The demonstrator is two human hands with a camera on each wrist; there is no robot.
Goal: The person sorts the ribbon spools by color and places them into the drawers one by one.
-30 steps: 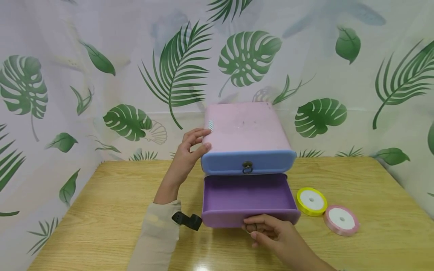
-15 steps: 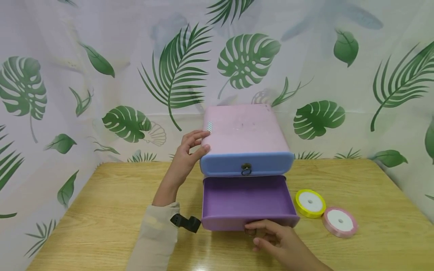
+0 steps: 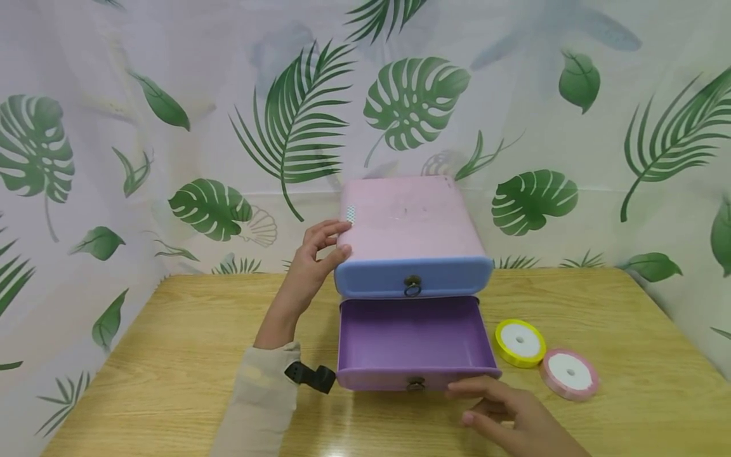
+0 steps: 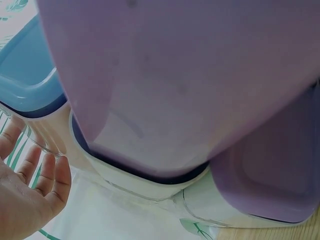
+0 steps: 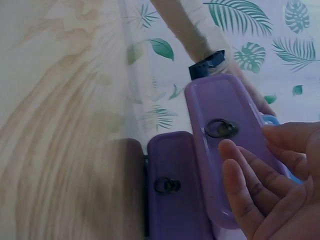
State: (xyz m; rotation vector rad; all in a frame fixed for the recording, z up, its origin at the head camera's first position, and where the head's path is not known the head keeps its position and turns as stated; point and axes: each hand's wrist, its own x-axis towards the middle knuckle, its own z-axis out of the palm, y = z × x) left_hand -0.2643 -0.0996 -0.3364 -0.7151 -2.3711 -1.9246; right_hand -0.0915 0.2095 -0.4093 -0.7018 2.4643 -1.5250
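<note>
A small drawer cabinet with a pink top (image 3: pixel 411 219) stands on the table. Its blue upper drawer (image 3: pixel 365 279) is pushed in. Below, a purple drawer (image 3: pixel 377 379) is pulled well out, and nothing shows inside it. My left hand (image 3: pixel 305 273) rests against the cabinet's upper left side, fingertips and thumb at the top edge. Just right of the purple drawer's ring pull (image 5: pixel 220 128), my right hand (image 3: pixel 511 412) holds nothing, its fingers loosely bent near the drawer front. Another purple drawer (image 5: pixel 180 210) with its own ring appears lower down in the right wrist view.
Right of the cabinet, a yellow-rimmed ribbon spool (image 3: pixel 520 343) and a pink-rimmed one (image 3: pixel 570 373) lie flat on the wooden table (image 3: pixel 200 355). A leaf-patterned cloth (image 3: pixel 228 139) hangs behind. A black wrist device (image 3: pixel 311 376) sits on the left sleeve.
My right hand has let go of the purple drawer's ring and moved right. The drawer has come out slightly further. My left hand stays on the cabinet.
</note>
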